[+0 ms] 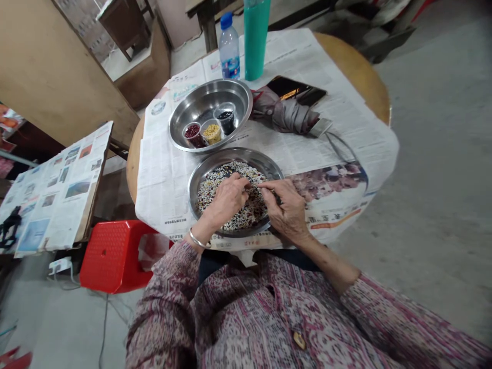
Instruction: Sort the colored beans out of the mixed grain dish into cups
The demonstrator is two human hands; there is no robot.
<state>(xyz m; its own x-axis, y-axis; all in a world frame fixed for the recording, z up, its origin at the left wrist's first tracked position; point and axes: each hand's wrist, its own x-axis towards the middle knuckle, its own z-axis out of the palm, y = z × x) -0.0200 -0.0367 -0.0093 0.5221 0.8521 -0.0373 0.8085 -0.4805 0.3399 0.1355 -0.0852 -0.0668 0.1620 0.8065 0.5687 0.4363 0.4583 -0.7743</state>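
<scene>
A shallow metal basin (195, 209) near the table's front edge holds mixed white, black, yellow and dark red grains and beans (238, 218). Over its middle is my left hand (229, 195), fingers curled down close to the grains; what they hold, if anything, is hidden. From the right, my right hand (287, 207) reaches across the rim with thumb and forefinger pinched together, their tips near my left fingertips. Anything between them is too small to name. Behind, a second metal basin (180, 113) contains cups of red beans (192, 134), yellow beans (211, 134) and black beans (226, 122).
Newspaper (157, 169) covers the round table. Toward the back stand a water bottle (229, 48) and a green bottle (255, 46). A folded umbrella (286, 113) and a dark phone (295, 90) lie at the right. A red stool (109, 256) stands left.
</scene>
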